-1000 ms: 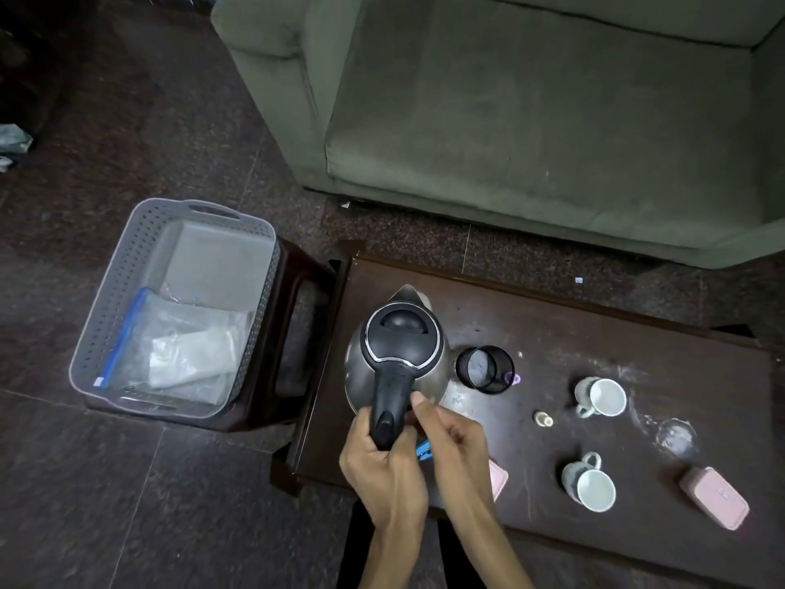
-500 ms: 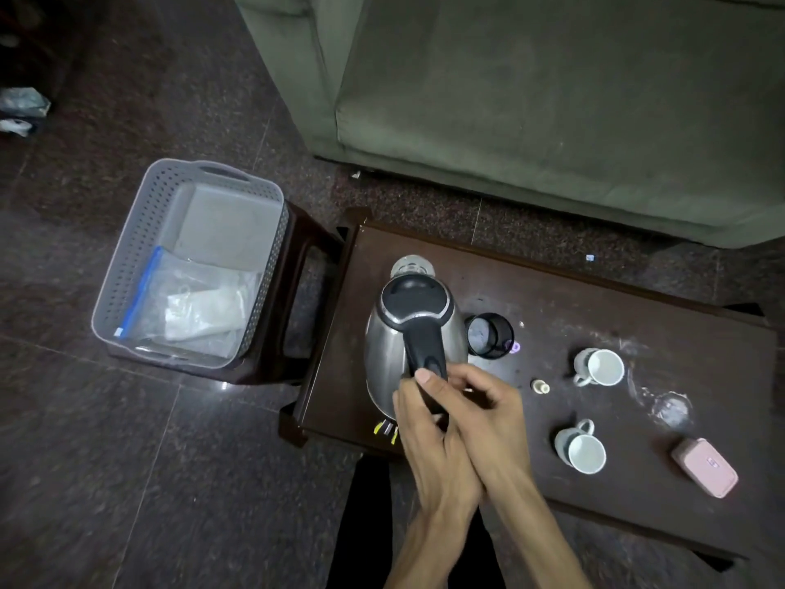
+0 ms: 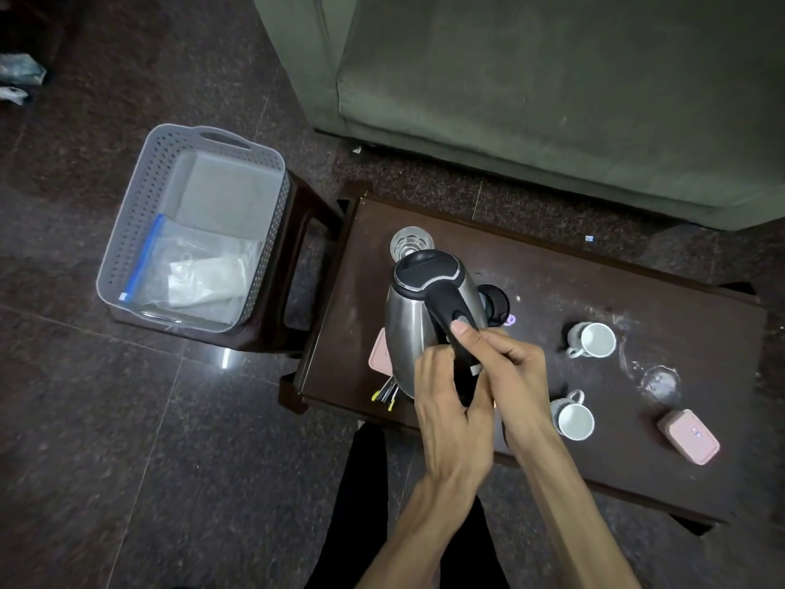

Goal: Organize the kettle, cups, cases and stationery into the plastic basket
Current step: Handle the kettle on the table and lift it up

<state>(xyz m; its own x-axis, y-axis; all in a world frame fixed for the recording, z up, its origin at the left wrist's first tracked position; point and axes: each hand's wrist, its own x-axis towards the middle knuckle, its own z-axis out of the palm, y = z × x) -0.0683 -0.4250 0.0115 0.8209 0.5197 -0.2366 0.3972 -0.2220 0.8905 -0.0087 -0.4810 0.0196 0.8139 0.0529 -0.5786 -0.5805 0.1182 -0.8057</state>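
Note:
A steel kettle [image 3: 410, 329] with a black lid and handle is held over the left end of the dark table [image 3: 552, 286]. My left hand [image 3: 446, 401] and my right hand [image 3: 505, 367] both grip its handle. The grey plastic basket [image 3: 127, 231] stands on a stool to the left and holds a clear zip bag. Two white cups [image 3: 592, 340] [image 3: 573, 418] stand to the right. One pink case [image 3: 688, 435] lies at the right end, another pink case [image 3: 378, 354] peeks out from under the kettle. Several pens [image 3: 384, 393] lie at the table's front edge.
A clear glass [image 3: 410, 244] stands behind the kettle, a black cup [image 3: 495, 301] to its right. Another clear glass item [image 3: 660, 380] lies near the right end. A green sofa [image 3: 552, 99] runs behind the table. The brown stool [image 3: 297, 265] touches the table's left end.
The kettle has come up off the table and tilted. Pens, a pink case and a glass that it hid now show. My view has shifted to the left.

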